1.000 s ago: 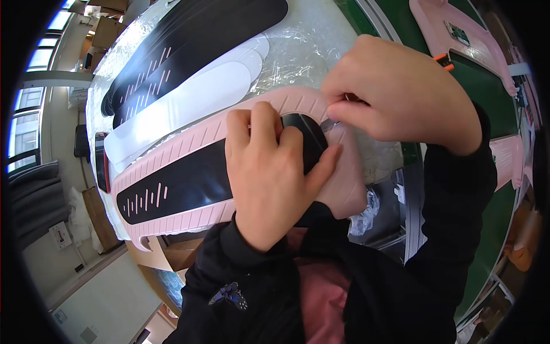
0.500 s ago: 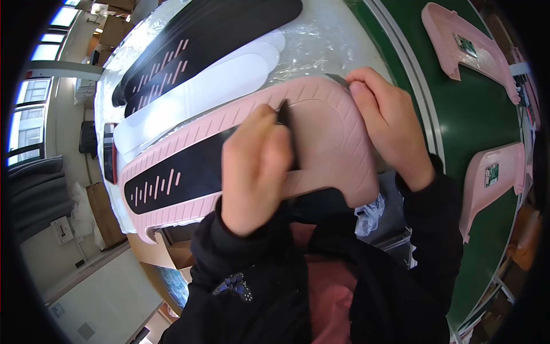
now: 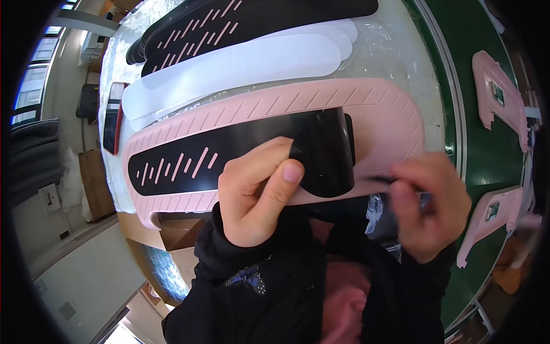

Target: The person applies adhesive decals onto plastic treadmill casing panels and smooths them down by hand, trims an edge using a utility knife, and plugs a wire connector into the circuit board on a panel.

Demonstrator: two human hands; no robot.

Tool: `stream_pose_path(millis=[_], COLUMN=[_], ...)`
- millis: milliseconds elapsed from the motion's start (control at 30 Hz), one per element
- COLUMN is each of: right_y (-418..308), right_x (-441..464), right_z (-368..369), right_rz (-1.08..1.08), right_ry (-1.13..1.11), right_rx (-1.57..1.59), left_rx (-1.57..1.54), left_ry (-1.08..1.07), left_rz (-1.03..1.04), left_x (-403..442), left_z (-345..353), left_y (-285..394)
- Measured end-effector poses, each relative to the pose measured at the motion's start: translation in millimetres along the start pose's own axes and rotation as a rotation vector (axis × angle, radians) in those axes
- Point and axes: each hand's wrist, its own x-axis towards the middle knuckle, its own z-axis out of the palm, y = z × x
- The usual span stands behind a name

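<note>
A pink plastic panel (image 3: 389,114) with slanted grooves along its border lies across the table in front of me. Along its middle runs a long black sheet (image 3: 189,146) with slots showing pink at the left. The sheet's right end is curled back over itself to the left. My left hand (image 3: 255,192) pinches the edge of that curled end between thumb and fingers. To the right, over the panel's lower right corner, my right hand (image 3: 432,206) is closed and blurred by motion. From its fingertips a thin dark piece (image 3: 378,179) sticks out, its kind unclear.
Behind the panel lie white rounded sheets (image 3: 240,63) and several slotted black sheets (image 3: 275,23) on clear plastic wrap. A phone (image 3: 113,120) is at the left. Two pink parts (image 3: 501,97) with small circuit boards lie on the green surface at right. An open cardboard box (image 3: 180,238) stands below.
My right hand has come down and away from the panel's upper right corner. The black sheet's end is now visibly folded back in my left hand. My view has shifted.
</note>
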Motion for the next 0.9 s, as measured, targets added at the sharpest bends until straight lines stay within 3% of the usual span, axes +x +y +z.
stream_pose_path(millis=[67,900], right_y=[-10,-1], right_x=[2,-2], right_z=[8,19], right_rz=[-0.203,-0.367], right_ry=[-0.116,-0.123], right_rx=[-0.068,-0.165], left_rx=[0.082,0.018], left_ry=[-0.132,-0.102], left_rz=[-0.06,-0.078], left_x=[1,4], left_z=[-5,-4], left_y=[4,6])
